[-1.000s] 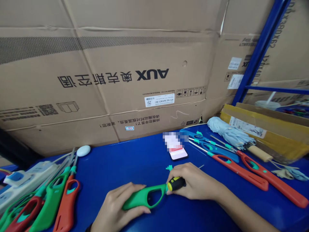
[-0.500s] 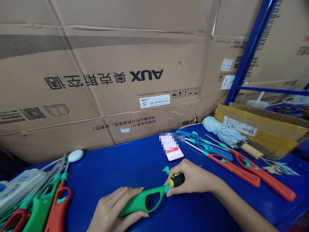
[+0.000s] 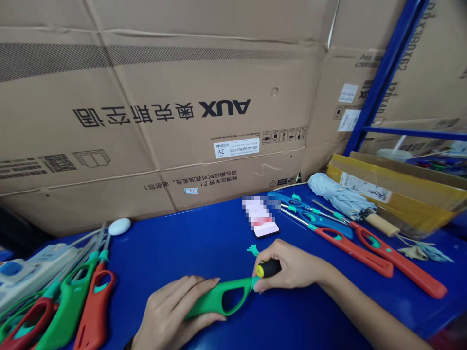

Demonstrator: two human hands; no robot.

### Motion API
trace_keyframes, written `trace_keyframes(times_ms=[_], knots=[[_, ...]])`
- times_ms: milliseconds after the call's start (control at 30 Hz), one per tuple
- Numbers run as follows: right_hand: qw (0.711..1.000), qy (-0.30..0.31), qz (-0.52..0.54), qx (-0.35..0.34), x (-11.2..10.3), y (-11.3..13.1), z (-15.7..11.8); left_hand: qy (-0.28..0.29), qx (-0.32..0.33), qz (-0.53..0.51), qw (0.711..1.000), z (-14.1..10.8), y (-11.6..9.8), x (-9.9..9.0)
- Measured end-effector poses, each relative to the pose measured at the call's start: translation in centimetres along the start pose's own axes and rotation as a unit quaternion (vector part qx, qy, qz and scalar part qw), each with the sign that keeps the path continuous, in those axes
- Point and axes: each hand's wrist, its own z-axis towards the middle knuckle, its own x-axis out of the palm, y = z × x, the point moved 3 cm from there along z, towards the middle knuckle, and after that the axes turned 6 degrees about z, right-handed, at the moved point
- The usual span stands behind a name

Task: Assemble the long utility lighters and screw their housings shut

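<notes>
My left hand is closed around the body of a green long-neck gas lighter, fingers over the top and thumb below. At the lighter's right end sits a teal collar. My right hand grips a black-and-yellow screwdriver handle, with its fingertips at the collar. No metal neck shows at that end; the screwdriver's shaft is hidden by the hand. Just beyond lies a small teal plastic piece.
Red lighters and blue ones lie at right, near a folded umbrella and a yellow-taped box. A phone lies behind my hands. More lighters, a power strip and a white oval object are at left.
The view has shifted slightly, so the surroundings sit a little further right. Both hands keep their hold on the green lighter and screwdriver, with only slight movement at the collar.
</notes>
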Motion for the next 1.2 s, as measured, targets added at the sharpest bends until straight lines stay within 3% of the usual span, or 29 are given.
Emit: trace_keyframes(times_ms=[167, 500, 867, 1033, 1200], knots=[[0.998, 0.019, 0.061, 0.003, 0.1, 0.0, 0.1, -0.005, -0.002, 0.008, 1.000, 0.1, -0.5, -0.3], [0.998, -0.026, -0.053, -0.036, 0.3, 0.0, 0.3, 0.027, -0.028, -0.034, 0.999, -0.1, -0.5, 0.0], [0.990, -0.027, -0.128, -0.052, 0.9, -0.6, 0.7, 0.086, -0.075, -0.145, 0.983, 0.0, -0.2, 0.6], [0.991, -0.028, -0.126, -0.047, 0.8, -0.6, 0.6, 0.070, -0.065, -0.120, 0.988, -0.2, -0.2, 0.6], [0.979, -0.052, -0.176, -0.084, 0.8, -0.2, 0.5, 0.042, 0.006, -0.018, 0.999, 0.8, 0.1, -0.3]])
